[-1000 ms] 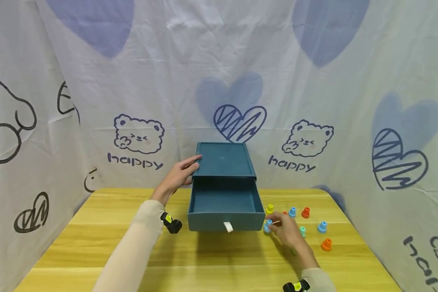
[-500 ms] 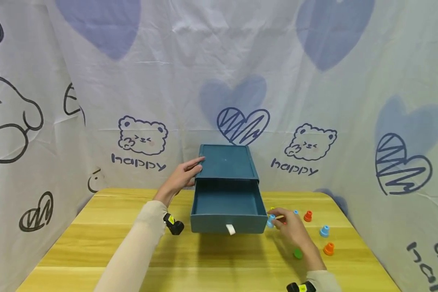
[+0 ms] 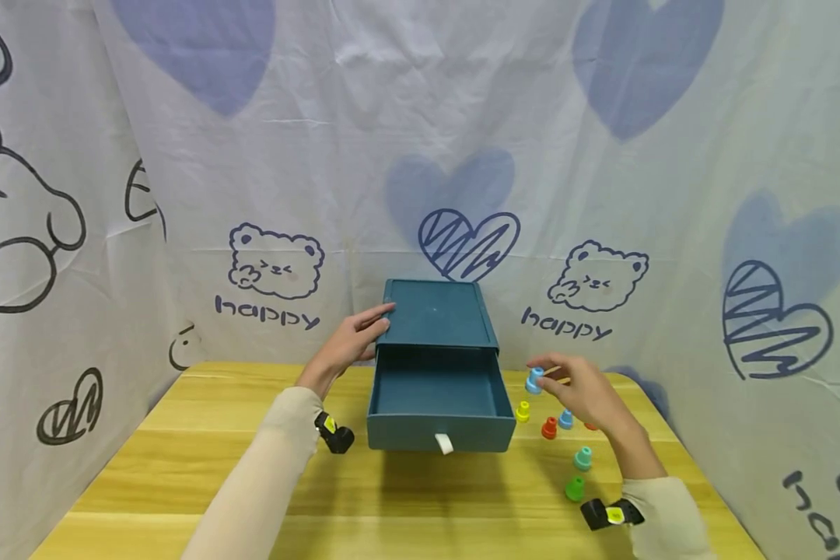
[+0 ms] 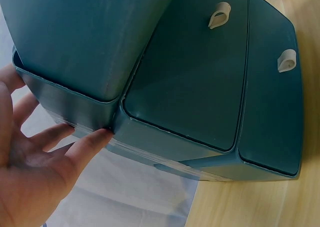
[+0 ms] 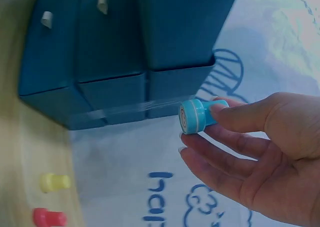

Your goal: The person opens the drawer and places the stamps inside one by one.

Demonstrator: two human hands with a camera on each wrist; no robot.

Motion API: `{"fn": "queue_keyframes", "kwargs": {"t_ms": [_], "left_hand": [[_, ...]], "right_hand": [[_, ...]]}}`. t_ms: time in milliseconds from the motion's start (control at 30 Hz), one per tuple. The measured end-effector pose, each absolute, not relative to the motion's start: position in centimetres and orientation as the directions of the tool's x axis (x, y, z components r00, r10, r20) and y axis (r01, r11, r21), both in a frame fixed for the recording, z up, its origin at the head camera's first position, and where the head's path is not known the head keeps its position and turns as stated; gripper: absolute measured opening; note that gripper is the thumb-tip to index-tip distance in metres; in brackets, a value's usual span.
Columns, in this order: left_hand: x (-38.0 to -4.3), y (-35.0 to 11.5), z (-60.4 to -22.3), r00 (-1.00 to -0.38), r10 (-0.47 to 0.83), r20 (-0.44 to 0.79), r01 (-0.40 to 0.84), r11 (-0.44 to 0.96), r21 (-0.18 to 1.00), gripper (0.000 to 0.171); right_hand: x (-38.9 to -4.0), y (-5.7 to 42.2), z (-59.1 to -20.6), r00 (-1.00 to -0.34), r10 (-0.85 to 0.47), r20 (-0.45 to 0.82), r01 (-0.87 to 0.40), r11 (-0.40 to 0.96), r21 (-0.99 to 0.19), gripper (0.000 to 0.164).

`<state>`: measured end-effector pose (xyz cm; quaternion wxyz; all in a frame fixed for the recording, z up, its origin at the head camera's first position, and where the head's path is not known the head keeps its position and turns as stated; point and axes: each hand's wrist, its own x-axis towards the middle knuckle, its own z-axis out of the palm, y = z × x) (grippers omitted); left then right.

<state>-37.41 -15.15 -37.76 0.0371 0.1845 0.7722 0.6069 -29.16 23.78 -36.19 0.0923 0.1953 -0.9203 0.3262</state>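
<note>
A dark teal drawer cabinet (image 3: 437,311) stands at the back of the table, its top drawer (image 3: 420,432) pulled out. Two lower drawers (image 4: 187,77) sit closed beneath, each with a light loop tab. My left hand (image 3: 350,342) rests against the cabinet's upper left side, fingers fairly straight, fingertips at the top edge. My right hand (image 3: 588,389) pinches a small blue stamp (image 3: 535,380) between thumb and fingers, raised to the right of the drawer. In the right wrist view the stamp's round face (image 5: 185,118) shows a spiral design.
On the table right of the cabinet stand several similar stamps: yellow (image 3: 523,412), red (image 3: 549,428), blue (image 3: 565,419), mint (image 3: 583,458) and green (image 3: 575,488). Another red one is partly hidden behind my right wrist. A printed white curtain (image 3: 364,194) hangs behind the table.
My right hand has lifted the blue stamp off the table, moving up and slightly right beside the drawer. My left hand keeps its place on the cabinet; the view shifts slightly.
</note>
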Motion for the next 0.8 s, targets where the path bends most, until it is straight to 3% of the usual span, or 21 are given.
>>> {"fn": "queue_keyframes", "kwargs": {"t_ms": [400, 800], "left_hand": [[-37.5, -15.2, -38.0, -0.931, 0.327, 0.16, 0.232, 0.195, 0.953, 0.054], [-37.6, -15.2, -37.9, -0.931, 0.329, 0.159, 0.238, 0.216, 0.947, 0.054]], "right_hand": [[-30.1, 22.5, -32.4, -0.852, -0.416, 0.319, -0.524, 0.684, -0.508, 0.023], [-31.2, 20.6, -29.7, -0.807, -0.543, 0.232, -0.58, 0.654, -0.486, 0.022]]}}
